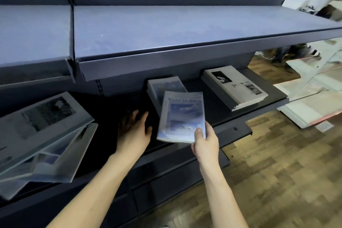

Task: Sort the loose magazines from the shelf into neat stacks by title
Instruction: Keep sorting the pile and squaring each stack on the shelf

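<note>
Blue-covered magazine (182,116): held above the dark lower shelf (231,126), tilted, its near corner in the right hand; the cover reads "Want to do" over a sky picture.
Right hand (205,140): grips the magazine's lower right corner, thumb on the cover, fingers curled beneath it.
Left hand (135,129): open, fingers spread and relaxed, reaching into the shelf just left of the held magazine; it holds nothing, and whether it touches the shelf cannot be told.
Blue stack (164,87): matching blue covers lying on the shelf directly behind the held magazine, partly hidden by it.
Grey-white stack (235,87): neat pile on the right of the same shelf, well apart from both hands, with dark photographs on the top cover.
Loose grey magazines (46,135): an untidy, overlapping heap at the shelf's left end, tilted at different angles.
Upper shelf (166,29): blue-grey metal, above the magazines.
Floor (277,172): wooden parquet, to the right.
</note>
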`<state>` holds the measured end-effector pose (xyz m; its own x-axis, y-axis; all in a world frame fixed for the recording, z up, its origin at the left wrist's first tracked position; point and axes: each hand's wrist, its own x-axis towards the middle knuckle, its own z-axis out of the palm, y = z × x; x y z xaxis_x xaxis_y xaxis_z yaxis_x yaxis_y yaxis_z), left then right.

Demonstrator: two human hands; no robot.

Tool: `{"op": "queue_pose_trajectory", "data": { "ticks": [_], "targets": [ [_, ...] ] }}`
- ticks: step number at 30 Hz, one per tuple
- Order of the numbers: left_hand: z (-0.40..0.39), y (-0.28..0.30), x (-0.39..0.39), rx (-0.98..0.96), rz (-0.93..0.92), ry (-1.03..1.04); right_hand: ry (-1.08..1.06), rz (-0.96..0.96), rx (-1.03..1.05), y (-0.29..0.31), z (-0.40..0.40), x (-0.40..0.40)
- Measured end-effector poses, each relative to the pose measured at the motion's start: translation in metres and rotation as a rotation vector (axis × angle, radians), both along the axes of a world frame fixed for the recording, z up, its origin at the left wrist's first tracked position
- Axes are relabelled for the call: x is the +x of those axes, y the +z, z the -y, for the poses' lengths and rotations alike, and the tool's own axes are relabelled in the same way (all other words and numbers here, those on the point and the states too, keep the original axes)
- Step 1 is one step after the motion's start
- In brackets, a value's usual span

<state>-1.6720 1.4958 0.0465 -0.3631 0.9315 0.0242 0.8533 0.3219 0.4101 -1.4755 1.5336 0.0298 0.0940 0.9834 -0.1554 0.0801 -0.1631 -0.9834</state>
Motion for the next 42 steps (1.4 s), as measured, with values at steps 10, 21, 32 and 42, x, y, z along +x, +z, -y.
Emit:
{"op": "queue_pose_trajectory", "data": {
  "ticks": [10, 21, 32, 42],
  "targets": [
    [0.013, -0.015, 0.0, -0.015, -0.039, -0.004, 0.01, -0.046, -0.068, -0.008, 0.01, 0.01],
    [-0.013, -0.012, 0.02, -0.003, -0.016, 0.166, 0.26, -0.124, -0.012, 0.009, -0.05, 0.021],
    [-0.043, -0.002, 0.053, -0.058, -0.11, 0.345, 0.64, 0.116, 0.217, 0.007, -0.119, 0.04],
    [-0.061, 0.001, 0.07, -0.068, -0.141, 0.41, 0.546, 0.468, 0.464, -0.026, -0.16, 0.04]
  ]
}}
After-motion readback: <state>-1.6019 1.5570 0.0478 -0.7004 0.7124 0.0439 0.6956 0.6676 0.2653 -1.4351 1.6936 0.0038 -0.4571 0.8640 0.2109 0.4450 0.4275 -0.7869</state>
